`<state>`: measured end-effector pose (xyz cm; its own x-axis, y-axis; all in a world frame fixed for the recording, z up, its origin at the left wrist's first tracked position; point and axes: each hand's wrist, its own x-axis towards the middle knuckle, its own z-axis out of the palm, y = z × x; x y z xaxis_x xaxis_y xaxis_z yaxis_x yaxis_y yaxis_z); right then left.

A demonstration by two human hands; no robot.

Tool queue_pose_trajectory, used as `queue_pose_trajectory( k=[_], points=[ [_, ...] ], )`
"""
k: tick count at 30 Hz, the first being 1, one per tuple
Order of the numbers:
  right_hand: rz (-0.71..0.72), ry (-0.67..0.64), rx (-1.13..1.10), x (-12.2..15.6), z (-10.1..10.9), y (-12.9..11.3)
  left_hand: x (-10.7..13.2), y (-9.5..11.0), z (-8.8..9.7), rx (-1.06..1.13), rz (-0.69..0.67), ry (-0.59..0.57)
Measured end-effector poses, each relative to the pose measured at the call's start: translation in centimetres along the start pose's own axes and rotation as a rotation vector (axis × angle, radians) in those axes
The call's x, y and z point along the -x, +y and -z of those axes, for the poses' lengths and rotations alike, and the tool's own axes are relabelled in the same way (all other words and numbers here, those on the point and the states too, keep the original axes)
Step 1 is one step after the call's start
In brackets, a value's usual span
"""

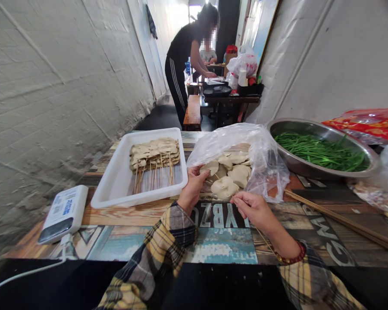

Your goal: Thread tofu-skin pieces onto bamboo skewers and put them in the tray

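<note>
My left hand [193, 185] pinches a round beige slice [209, 169] at the left side of a clear plastic bag. In my right hand [251, 207] is a thin wooden skewer [264, 240], its lower end running down past the wrist. A beige slice [224, 188] sits on the skewer just beyond my right fingers; the tip points toward the slice in my left hand. Whether it pierces that slice I cannot tell. More loose slices [241, 175] lie in the plastic bag [265, 150]. To the left, a white tray [116, 191] holds stacked skewered slices [153, 153].
A steel bowl [336, 173] of green chives [320, 150] stands right. Loose skewers [339, 217] lie below it, near a red package [368, 125]. A white power bank [64, 213] with a cable sits left. A person [184, 56] bends over a far table; another sits behind.
</note>
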<state>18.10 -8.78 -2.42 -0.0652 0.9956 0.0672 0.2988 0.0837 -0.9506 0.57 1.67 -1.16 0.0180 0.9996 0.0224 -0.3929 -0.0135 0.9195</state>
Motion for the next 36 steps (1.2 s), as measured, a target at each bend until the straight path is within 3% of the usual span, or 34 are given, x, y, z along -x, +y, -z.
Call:
queue_pose_trajectory(
  k=[24,32,36],
  points=[
    [-0.006,-0.016,0.071,-0.16,0.01,0.44,0.21,-0.01,0.51,-0.124,0.023,-0.028],
    [-0.009,0.005,0.103,-0.25,-0.05,0.28,0.44,0.11,0.71,-0.419,-0.145,-0.127],
    [-0.001,0.008,0.125,-0.24,-0.07,0.44,0.28,-0.04,0.88,-0.54,-0.21,-0.088]
  ],
)
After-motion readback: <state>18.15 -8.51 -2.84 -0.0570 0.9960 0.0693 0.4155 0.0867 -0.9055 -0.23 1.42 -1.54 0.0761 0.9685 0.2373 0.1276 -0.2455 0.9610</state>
